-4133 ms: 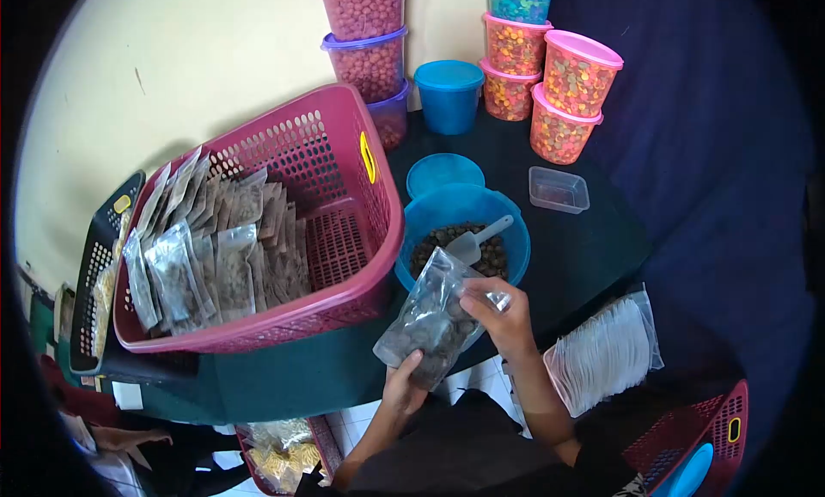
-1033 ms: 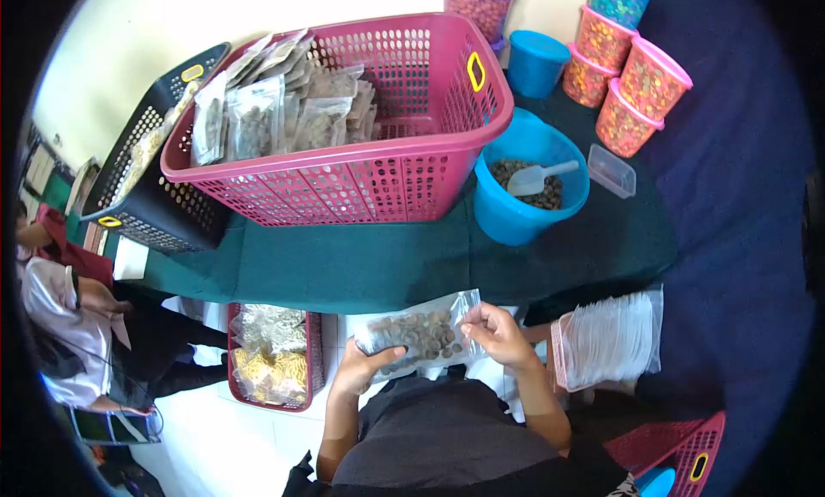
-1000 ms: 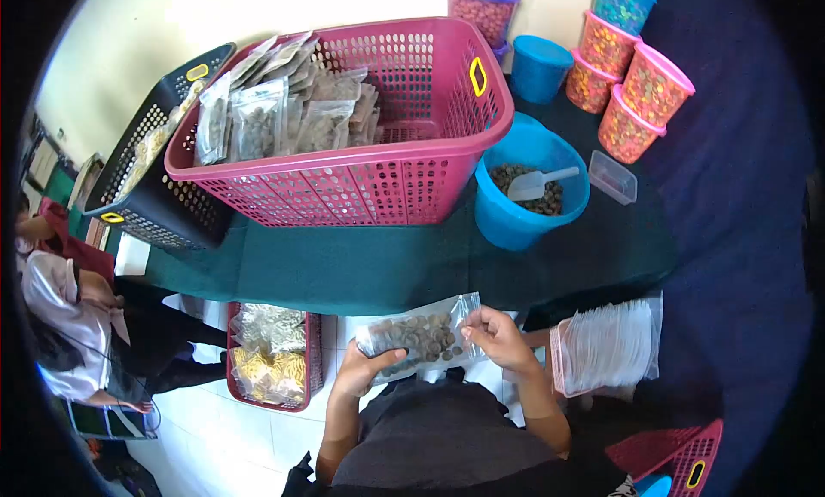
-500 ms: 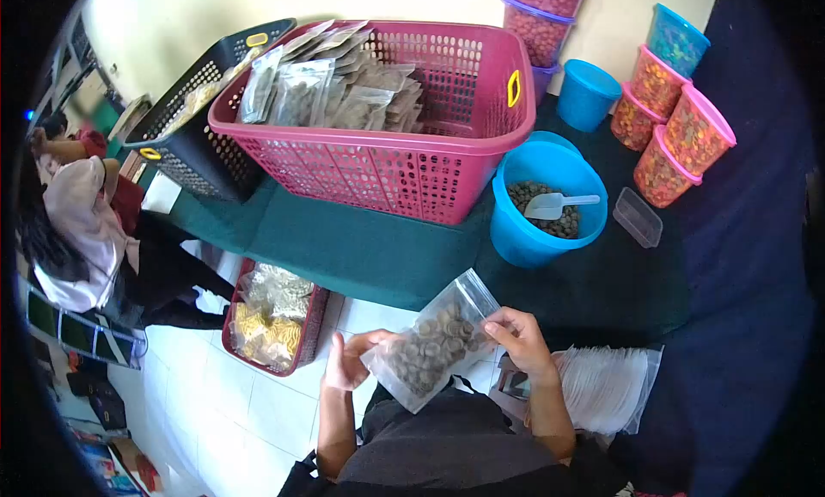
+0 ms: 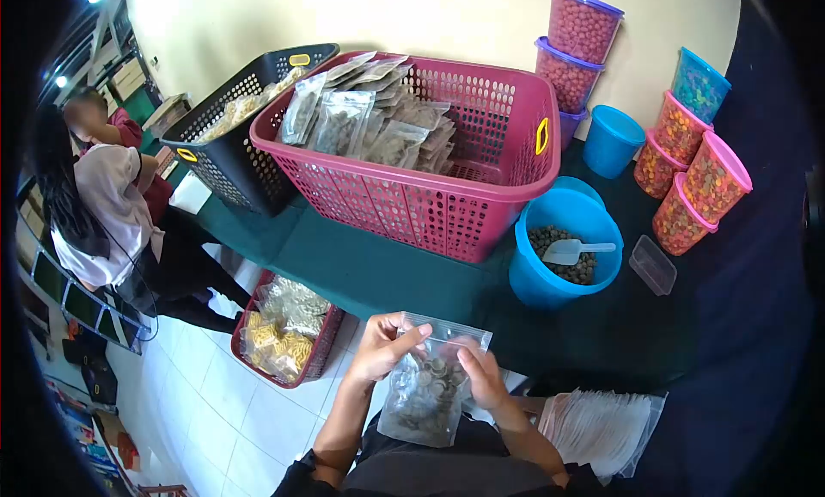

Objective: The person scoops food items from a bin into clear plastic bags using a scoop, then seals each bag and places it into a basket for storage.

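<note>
A clear zip-lock bag (image 5: 421, 411) of small round dark brown pieces hangs upright in front of my body, its seal end up. My left hand (image 5: 385, 349) grips its upper left side, thumb on the front near the seal. On the upper right side, my right hand (image 5: 483, 375) pinches the bag with the thumb in front; the fingers behind show blurred through the plastic. Beyond the hands stands a blue bucket (image 5: 526, 278) with similar brown pieces and a clear scoop (image 5: 569, 251) lying on them.
A magenta basket (image 5: 387, 200) of filled bags and a black basket (image 5: 245, 174) stand on the green-covered table (image 5: 369, 269). Stacked candy tubs (image 5: 709, 174) are at right. Flat empty bags (image 5: 601, 432) lie at lower right. A red crate (image 5: 309, 372) sits on the floor. People are at left.
The bag has turned from tilted to upright. My left hand has moved from its lower side up to the seal end, and my right hand has shifted left and down. The view has tilted up.
</note>
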`<state>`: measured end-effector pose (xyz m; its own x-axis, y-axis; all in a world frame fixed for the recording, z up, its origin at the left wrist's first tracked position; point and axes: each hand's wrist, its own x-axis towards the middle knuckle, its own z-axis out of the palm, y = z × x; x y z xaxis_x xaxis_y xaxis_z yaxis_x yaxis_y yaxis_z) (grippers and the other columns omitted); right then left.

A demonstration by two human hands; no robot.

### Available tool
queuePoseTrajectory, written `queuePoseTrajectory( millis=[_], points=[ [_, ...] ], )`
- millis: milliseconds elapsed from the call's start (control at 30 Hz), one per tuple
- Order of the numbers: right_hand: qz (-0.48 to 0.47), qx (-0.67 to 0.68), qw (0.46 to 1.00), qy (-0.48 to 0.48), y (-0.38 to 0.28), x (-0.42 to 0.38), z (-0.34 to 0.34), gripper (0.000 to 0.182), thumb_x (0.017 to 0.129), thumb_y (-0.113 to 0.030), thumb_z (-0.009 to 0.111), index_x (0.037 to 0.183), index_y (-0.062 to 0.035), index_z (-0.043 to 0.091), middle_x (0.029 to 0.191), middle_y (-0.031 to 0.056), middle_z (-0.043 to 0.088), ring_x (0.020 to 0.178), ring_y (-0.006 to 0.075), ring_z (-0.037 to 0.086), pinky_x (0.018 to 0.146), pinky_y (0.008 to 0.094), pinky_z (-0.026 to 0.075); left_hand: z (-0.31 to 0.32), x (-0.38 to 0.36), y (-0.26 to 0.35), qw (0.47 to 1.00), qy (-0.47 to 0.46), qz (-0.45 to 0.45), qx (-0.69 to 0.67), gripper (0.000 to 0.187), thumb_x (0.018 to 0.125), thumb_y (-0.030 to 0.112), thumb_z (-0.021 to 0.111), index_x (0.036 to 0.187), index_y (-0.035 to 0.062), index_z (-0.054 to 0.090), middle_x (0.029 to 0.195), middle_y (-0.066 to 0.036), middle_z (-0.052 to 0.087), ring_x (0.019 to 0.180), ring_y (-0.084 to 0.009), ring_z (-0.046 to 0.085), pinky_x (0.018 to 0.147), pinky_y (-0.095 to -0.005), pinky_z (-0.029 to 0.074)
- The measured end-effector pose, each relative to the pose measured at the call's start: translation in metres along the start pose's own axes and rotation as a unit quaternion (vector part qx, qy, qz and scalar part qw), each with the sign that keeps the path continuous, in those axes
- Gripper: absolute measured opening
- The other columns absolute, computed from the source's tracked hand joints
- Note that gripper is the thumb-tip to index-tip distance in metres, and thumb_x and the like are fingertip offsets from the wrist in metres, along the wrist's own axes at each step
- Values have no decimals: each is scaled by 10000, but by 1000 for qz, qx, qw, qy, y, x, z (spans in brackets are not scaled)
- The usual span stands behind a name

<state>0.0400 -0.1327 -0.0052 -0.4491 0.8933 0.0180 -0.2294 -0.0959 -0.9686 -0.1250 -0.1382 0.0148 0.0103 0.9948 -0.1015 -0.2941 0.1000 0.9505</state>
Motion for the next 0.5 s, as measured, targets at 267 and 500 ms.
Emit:
queuePoseTrajectory(
  millis=[267,500],
  points=[
    [-37,-52,994,89,-27,48,3,341,887,-227,418,745,27,596,719,44,589,651,44,484,583,201,378,-24,31,18,987,28,101,-118,361,828,352,484,919,3,481,862,-106,535,744,-184,542,635,-318,463],
    [-138,-66,980,127,-143,140,-12,353,892,-270,388,753,6,560,687,38,565,623,70,512,584,217,407,-110,80,80,947,111,295,-67,187,812,182,473,865,3,475,792,-109,496,704,-180,510,636,-302,447]
  ],
)
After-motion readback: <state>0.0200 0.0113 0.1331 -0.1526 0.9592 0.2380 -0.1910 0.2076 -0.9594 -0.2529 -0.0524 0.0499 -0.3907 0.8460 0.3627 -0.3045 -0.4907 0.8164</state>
